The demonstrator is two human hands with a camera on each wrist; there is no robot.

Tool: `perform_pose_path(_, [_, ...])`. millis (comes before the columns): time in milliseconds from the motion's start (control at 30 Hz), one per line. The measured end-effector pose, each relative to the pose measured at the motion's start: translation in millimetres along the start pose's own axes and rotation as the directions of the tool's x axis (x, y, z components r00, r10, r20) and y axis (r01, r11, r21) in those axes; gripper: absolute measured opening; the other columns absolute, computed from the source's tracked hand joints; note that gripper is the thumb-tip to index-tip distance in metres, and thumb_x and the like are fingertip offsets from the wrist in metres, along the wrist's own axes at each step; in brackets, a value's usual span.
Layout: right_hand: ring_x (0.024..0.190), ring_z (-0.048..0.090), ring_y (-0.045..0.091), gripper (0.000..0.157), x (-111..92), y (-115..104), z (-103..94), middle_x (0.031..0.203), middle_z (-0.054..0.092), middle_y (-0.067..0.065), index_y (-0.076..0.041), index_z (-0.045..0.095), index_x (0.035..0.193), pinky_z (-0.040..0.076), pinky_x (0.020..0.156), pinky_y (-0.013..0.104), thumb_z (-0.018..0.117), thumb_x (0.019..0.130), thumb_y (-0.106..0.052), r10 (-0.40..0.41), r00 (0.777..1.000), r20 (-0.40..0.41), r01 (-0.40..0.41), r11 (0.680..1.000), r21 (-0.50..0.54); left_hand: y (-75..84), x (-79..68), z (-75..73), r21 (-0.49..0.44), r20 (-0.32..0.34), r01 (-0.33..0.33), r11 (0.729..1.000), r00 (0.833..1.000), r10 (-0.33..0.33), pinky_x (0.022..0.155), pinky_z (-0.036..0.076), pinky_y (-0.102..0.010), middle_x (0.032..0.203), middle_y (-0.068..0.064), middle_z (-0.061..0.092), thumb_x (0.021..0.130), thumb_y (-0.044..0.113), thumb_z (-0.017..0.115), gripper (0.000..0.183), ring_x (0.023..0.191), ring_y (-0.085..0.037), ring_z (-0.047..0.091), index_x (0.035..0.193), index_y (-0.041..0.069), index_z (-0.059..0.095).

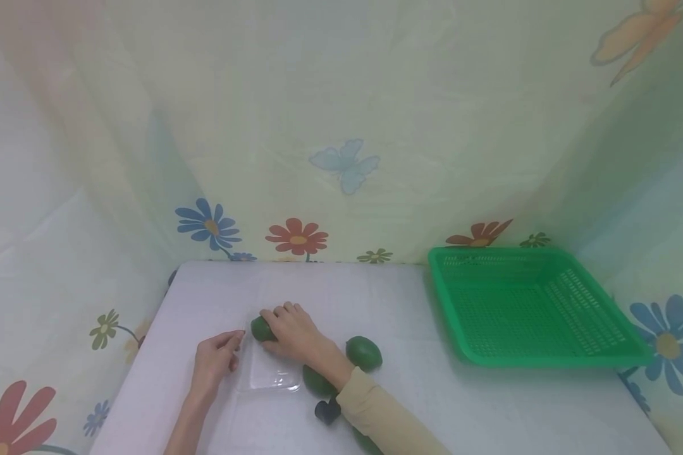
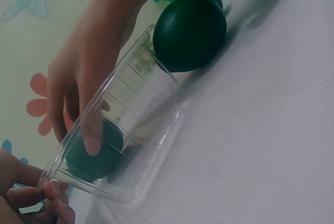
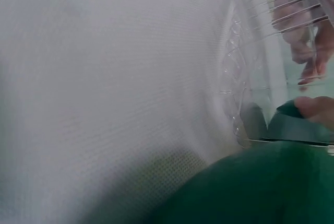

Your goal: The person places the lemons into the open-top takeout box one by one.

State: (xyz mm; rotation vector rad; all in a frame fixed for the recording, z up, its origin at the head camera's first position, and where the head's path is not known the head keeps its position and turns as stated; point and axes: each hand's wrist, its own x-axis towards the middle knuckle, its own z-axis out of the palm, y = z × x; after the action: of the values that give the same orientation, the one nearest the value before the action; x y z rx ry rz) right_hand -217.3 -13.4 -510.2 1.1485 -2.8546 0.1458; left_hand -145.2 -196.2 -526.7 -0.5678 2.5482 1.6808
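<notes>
A clear plastic tray (image 1: 276, 377) lies on the table, its ribbed walls visible in the left wrist view. My left hand (image 1: 215, 361) pinches the tray's rim at the left with thumb and fingertips. Inside the tray's far end is a green lemon-shaped fruit (image 1: 261, 329), with my right hand (image 1: 297, 333) holding it from above, fingers curled over it. Through the clear wall, a right fingertip (image 2: 93, 143) shows against the fruit. Just outside the tray's right side sits another green fruit (image 1: 316, 381), partly hidden by my right forearm.
One more green fruit (image 1: 363, 353) rests beyond my right forearm, and part of another (image 1: 367, 441) shows below the sleeve. A small black object (image 1: 326, 412) is beside that sleeve. A green mesh basket (image 1: 467, 344) stands at the right of the white table (image 1: 398, 303).
</notes>
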Motion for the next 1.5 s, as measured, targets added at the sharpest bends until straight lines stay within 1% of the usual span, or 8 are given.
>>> perform_pose_path(167, [0.105, 0.058, 0.016, 0.060, -3, 2, -5.1, 0.123, 0.067, 0.001, -0.015, 0.057, 0.144, 0.050, 0.093, 0.029, 0.073, 0.095, -0.045, -0.013, 0.999, -0.032, 0.013, 1.000, 0.007, 1.8, -0.3, 0.2, -0.015, 0.004, -0.002, 1.000, 1.000, 0.002, 0.060, 0.047, -0.024, 0.104, -0.015, 0.066, 0.106, 0.026, 0.055, 0.040, 0.060, -0.013, 0.055, 0.134, -0.001, 0.064])
perform_pose_path(300, [0.107, 0.058, 0.016, 0.059, -6, 3, -10.0, 0.124, 0.067, 0.002, -0.015, 0.057, 0.143, 0.051, 0.094, 0.028, 0.074, 0.095, -0.045, -0.013, 0.999, -0.043, 0.014, 1.000, 0.019, 0.9, -0.3, 0.0, -0.018, 0.006, -0.002, 1.000, 1.000, 0.003, 0.060, 0.047, -0.024, 0.104, -0.016, 0.066, 0.106, 0.027, 0.056, 0.040, 0.060, -0.013, 0.055, 0.134, -0.001, 0.064])
perform_pose_path(567, [0.114, 0.058, 0.015, 0.061, -12, 5, -20.9, 0.131, 0.066, 0.001, -0.017, 0.055, 0.146, 0.051, 0.099, 0.029, 0.073, 0.095, -0.047, 0.023, 0.999, -0.024, -0.021, 0.997, 0.072, 0.9, 0.0, 0.0, -0.027, 0.013, 0.003, 1.000, 1.000, -0.002, 0.061, 0.046, -0.024, 0.103, -0.015, 0.065, 0.106, 0.027, 0.056, 0.041, 0.060, -0.013, 0.054, 0.134, -0.001, 0.064])
perform_pose_path(767, [0.116, 0.059, 0.016, 0.062, -20, 10, -30.4, 0.133, 0.066, 0.001, -0.017, 0.056, 0.146, 0.051, 0.101, 0.030, 0.074, 0.094, -0.047, 0.033, 0.999, -0.039, -0.030, 0.996, 0.087, 2.1, -1.5, -1.1, -0.012, 0.021, 0.020, 1.000, 1.000, -0.019, 0.061, 0.045, -0.024, 0.103, -0.015, 0.065, 0.106, 0.028, 0.056, 0.042, 0.061, -0.014, 0.054, 0.136, -0.001, 0.063])
perform_pose_path(967, [0.120, 0.060, 0.017, 0.062, -29, 18, -38.3, 0.135, 0.066, 0.001, -0.017, 0.057, 0.145, 0.050, 0.103, 0.032, 0.075, 0.093, -0.047, 0.059, 0.997, -0.056, -0.054, 0.995, 0.080, 3.0, -1.9, -2.7, -0.014, 0.026, 0.024, 1.000, 0.999, -0.023, 0.063, 0.045, -0.025, 0.101, -0.013, 0.065, 0.106, 0.029, 0.056, 0.043, 0.061, -0.014, 0.053, 0.136, -0.001, 0.062])
perform_pose_path(1267, [0.121, 0.059, 0.018, 0.061, -43, 33, -41.1, 0.136, 0.065, 0.001, -0.018, 0.056, 0.146, 0.050, 0.105, 0.035, 0.075, 0.094, -0.045, 0.092, 0.994, -0.057, -0.087, 0.992, 0.089, 4.8, -1.7, -1.4, -0.013, 0.024, 0.031, 0.999, 0.999, -0.031, 0.063, 0.044, -0.026, 0.102, -0.013, 0.065, 0.106, 0.032, 0.057, 0.045, 0.062, -0.014, 0.053, 0.137, 0.000, 0.062])
perform_pose_path(1400, [0.124, 0.058, 0.020, 0.062, -49, 39, -42.8, 0.137, 0.064, 0.001, -0.018, 0.054, 0.147, 0.048, 0.108, 0.039, 0.073, 0.095, -0.047, 0.115, 0.992, -0.042, -0.110, 0.989, 0.099, 3.7, -2.2, -1.2, 0.004, 0.013, 0.032, 0.999, 0.999, -0.032, 0.063, 0.044, -0.026, 0.101, -0.013, 0.065, 0.106, 0.033, 0.056, 0.045, 0.062, -0.014, 0.053, 0.137, 0.001, 0.062])
perform_pose_path(1500, [0.125, 0.058, 0.021, 0.062, -54, 44, -44.9, 0.137, 0.065, 0.002, -0.018, 0.055, 0.147, 0.047, 0.109, 0.041, 0.074, 0.095, -0.047, 0.140, 0.989, -0.048, -0.134, 0.986, 0.100, 2.6, -2.7, -1.5, 0.007, 0.016, 0.031, 1.000, 0.999, -0.031, 0.062, 0.044, -0.026, 0.103, -0.013, 0.065, 0.106, 0.032, 0.056, 0.046, 0.063, -0.014, 0.053, 0.138, 0.000, 0.061])
